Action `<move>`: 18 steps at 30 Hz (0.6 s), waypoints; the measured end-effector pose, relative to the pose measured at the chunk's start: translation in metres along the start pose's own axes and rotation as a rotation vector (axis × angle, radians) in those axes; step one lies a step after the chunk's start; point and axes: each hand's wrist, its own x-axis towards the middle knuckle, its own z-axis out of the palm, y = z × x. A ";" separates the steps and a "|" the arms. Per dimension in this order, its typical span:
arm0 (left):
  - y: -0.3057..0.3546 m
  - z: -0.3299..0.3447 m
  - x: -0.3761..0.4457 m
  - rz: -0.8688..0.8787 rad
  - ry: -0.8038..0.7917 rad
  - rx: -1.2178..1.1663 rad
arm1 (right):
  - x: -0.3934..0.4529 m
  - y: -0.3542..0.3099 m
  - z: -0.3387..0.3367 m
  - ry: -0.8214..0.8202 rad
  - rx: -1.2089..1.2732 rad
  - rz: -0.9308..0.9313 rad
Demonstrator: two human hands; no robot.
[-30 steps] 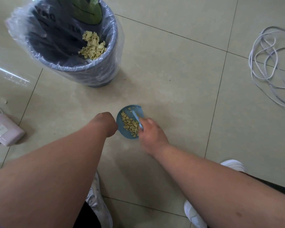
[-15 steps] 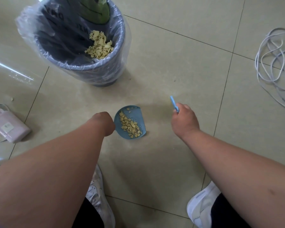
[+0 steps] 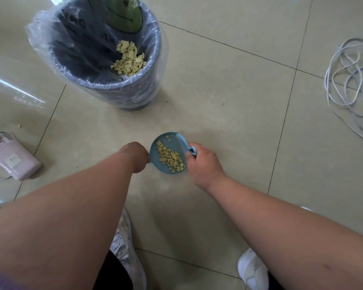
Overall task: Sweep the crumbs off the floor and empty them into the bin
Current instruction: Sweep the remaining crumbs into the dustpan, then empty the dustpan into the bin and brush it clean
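Note:
A small blue dustpan (image 3: 172,143) rests on the tiled floor and carries a pile of yellow crumbs (image 3: 170,157). My left hand (image 3: 135,156) grips its handle at the left side. My right hand (image 3: 203,164) holds a small blue brush (image 3: 183,145) whose head lies against the pan's right edge. Up and to the left stands a grey bin (image 3: 134,84) lined with a clear plastic bag, with more yellow crumbs (image 3: 128,59) lying inside near its rim. One stray crumb (image 3: 19,126) lies on the floor far left.
A pink device (image 3: 15,161) with a cable lies on the floor at the left. A coil of white cable (image 3: 348,84) lies at the right. My two white shoes (image 3: 253,271) stand at the bottom of the view.
My right hand, which had swung out to the right with the brush, has come back to the dustpan's right edge. The left hand and pan have stayed in place.

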 end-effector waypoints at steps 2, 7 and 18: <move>0.008 -0.006 -0.005 0.014 0.007 -0.007 | 0.003 0.000 -0.020 0.035 0.031 0.033; 0.035 -0.033 -0.024 0.072 0.052 -0.140 | 0.012 -0.011 -0.078 0.232 0.228 0.210; 0.087 -0.127 -0.104 0.197 0.239 -0.228 | -0.003 -0.057 -0.197 0.387 0.360 0.163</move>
